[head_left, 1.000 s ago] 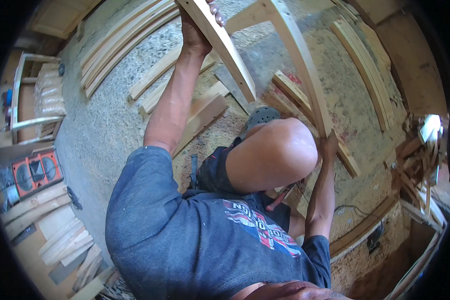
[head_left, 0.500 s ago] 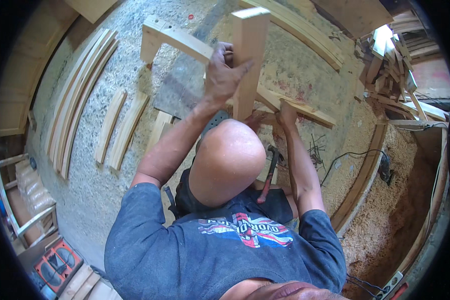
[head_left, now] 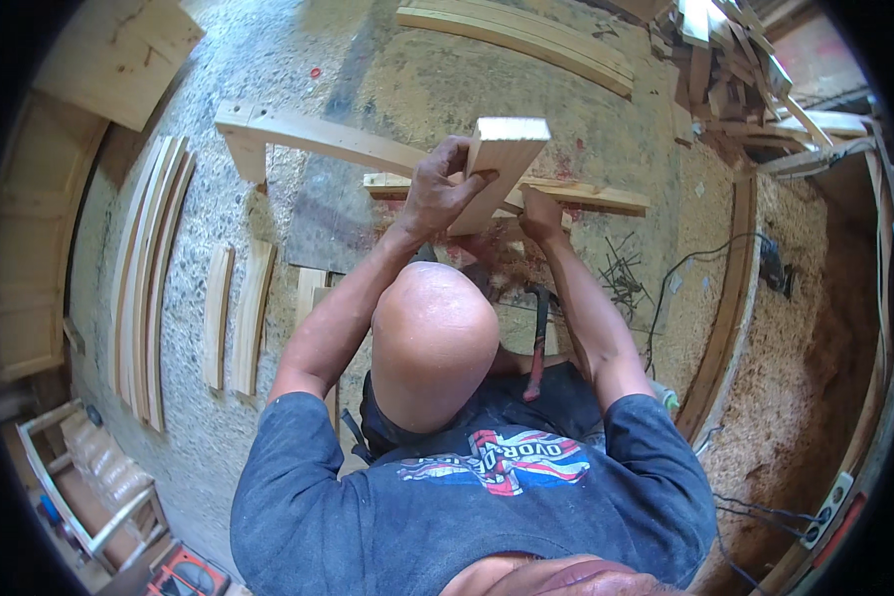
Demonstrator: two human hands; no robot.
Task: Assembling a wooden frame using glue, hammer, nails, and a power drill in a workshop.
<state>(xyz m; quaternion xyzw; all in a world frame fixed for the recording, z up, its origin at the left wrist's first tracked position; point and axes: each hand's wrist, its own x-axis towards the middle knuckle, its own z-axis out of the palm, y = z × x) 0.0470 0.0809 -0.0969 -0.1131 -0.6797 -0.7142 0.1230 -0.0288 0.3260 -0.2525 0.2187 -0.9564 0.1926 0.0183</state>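
My left hand (head_left: 439,196) is closed around the edge of a thick pale wooden board (head_left: 497,179), its thumb across the face. The board stands tilted, its cut end up toward me. Behind it a long wooden rail (head_left: 338,142) runs to the left, with a short block (head_left: 247,159) pointing down at its far end. Closed fingers of my right hand (head_left: 543,215) grip the end of this rail just right of the board; the fingertips are partly hidden. A claw hammer (head_left: 539,343) with a red handle lies by my right thigh, below that hand.
Loose nails (head_left: 621,273) are scattered at right, beside a black cable (head_left: 700,253). A wooden beam (head_left: 606,196) lies beyond my right hand. Long strips (head_left: 149,283) and short pieces (head_left: 249,318) lie at left, more lumber (head_left: 517,40) at the back. Scrap wood (head_left: 730,74) is heaped far right, above sawdust (head_left: 815,368).
The whole view has shifted. The board now leans more toward me, showing more of its cut end. Both hands keep their hold, and the hammer stays by my thigh.
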